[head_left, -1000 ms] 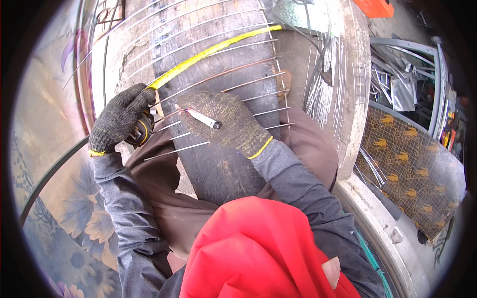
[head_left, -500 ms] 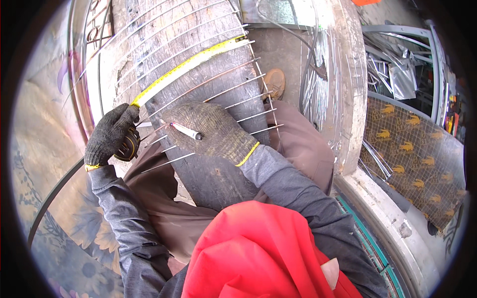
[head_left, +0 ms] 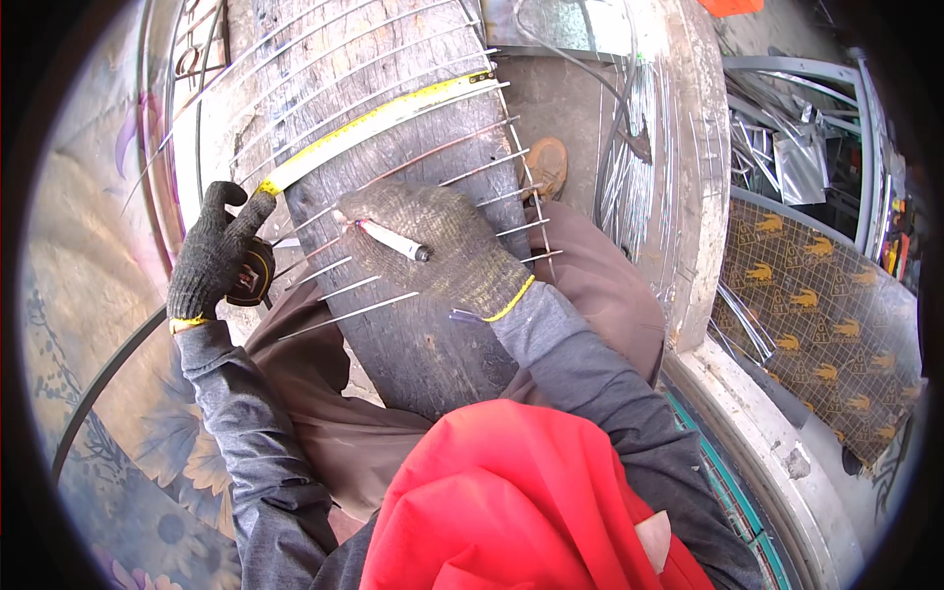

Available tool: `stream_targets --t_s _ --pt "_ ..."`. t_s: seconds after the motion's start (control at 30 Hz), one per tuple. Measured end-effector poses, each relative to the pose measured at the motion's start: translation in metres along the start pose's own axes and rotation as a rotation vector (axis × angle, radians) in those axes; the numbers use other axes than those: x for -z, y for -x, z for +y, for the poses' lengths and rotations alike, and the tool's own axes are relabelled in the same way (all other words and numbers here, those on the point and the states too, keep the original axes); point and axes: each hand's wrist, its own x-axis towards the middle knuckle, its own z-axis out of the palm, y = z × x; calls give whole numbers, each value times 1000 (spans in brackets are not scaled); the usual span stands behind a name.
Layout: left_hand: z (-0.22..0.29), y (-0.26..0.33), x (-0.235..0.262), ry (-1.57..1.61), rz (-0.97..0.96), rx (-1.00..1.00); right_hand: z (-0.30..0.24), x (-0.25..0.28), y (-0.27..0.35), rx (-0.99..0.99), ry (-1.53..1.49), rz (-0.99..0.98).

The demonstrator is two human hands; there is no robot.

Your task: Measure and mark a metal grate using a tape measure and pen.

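Measurement seems to be the step in hand: the tape [head_left: 254, 273] is at the left edge of the dark wooden surface [head_left: 428, 359], its yellow blade [head_left: 374, 120] drawn out rightward over the rods [head_left: 346, 317]. The blade runs much the same way as the rods, and its dark-marked end lies close to the side rod [head_left: 536, 202]; whether it hooks there is too small to tell. The left hand [head_left: 214, 261], in a dark knitted glove, has its grip clamped on the tape case, with one finger lifted apart from the rest and another by the mouth where the blade comes out. The right hand [head_left: 442, 236], gloved too, lies low over the nearer rods, its grip closed on a white marker [head_left: 393, 241] whose black end points back toward the wrist; whether its fingers also press a rod, I cannot tell. No marking is under way on the blade, which is well apart from the marker. The next move, as I judge it, calls for a steady case, the blade kept straight with its far end in place, and a reading before any mark is made. A shoe [head_left: 547, 167] stands just beyond the side rod.
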Motion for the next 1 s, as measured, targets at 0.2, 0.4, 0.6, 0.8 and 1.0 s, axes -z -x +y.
stream_targets --t_s 0.2,0.4,0.6,0.8,1.0 --pt "-5 -2 -3 -29 -7 -48 23 80 -32 227 312 279" --pt "-10 -4 -3 -34 -8 -24 49 96 -18 -213 320 327" --pt "-5 -3 -4 -24 -32 -17 51 95 -13 -192 305 361" --pt "-1 0 -2 -19 -38 -19 50 95 -8 -277 238 313" --pt "-6 -2 -2 7 -51 -13 46 96 -9 -237 352 282"
